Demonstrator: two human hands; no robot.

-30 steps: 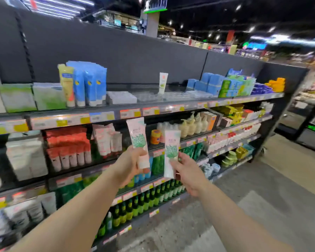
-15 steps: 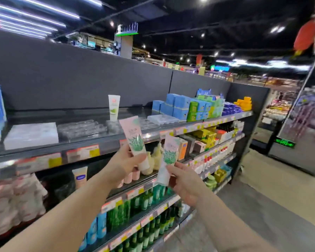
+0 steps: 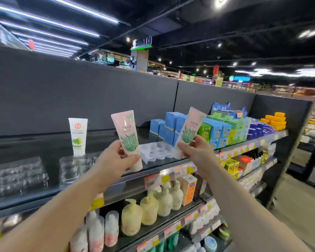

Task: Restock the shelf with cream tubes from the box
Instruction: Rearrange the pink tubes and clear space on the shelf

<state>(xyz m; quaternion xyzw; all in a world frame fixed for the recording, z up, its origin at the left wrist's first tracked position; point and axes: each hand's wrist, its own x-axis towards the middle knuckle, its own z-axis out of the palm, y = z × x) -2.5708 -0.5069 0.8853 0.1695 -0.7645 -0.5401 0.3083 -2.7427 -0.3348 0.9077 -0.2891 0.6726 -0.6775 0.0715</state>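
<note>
Cream tubes stand cap-down in both our raised hands above the top shelf (image 3: 116, 180). Our left hand (image 3: 115, 160) grips one pink tube (image 3: 127, 135); our right hand (image 3: 196, 151) pinches another (image 3: 190, 128), tilted right.

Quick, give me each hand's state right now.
Left hand: grips a pink cream tube, cap down.
Right hand: pinches a second pink tube.

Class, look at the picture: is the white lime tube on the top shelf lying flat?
No: the white tube stands upright on the top shelf.
</note>
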